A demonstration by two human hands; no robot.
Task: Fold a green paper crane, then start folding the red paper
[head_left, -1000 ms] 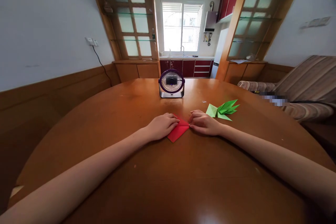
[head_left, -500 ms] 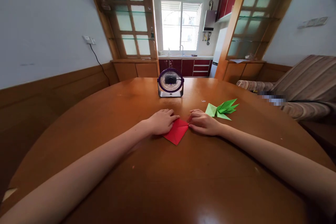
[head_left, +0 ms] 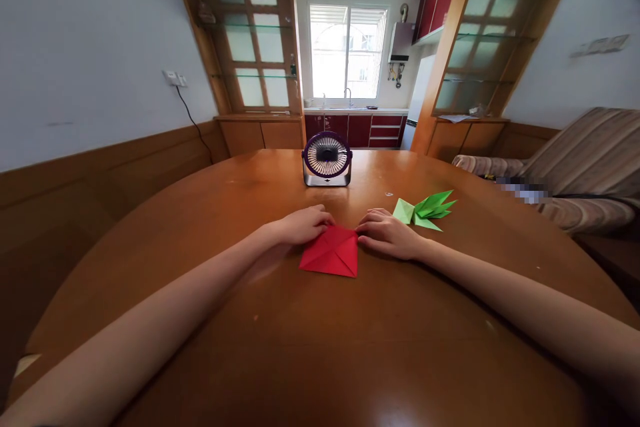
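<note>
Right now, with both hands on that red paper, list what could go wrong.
1. The folded red paper square lies on a glossy round wooden table, pinned only at its far corners by the left hand and right hand; it may slide and skew a crease.
2. The small purple desk fan faces the paper; if it is running, which I cannot tell, the airflow could lift loose flaps.
3. The folded green paper piece lies close to the right hand and could get nudged or crushed.
</note>
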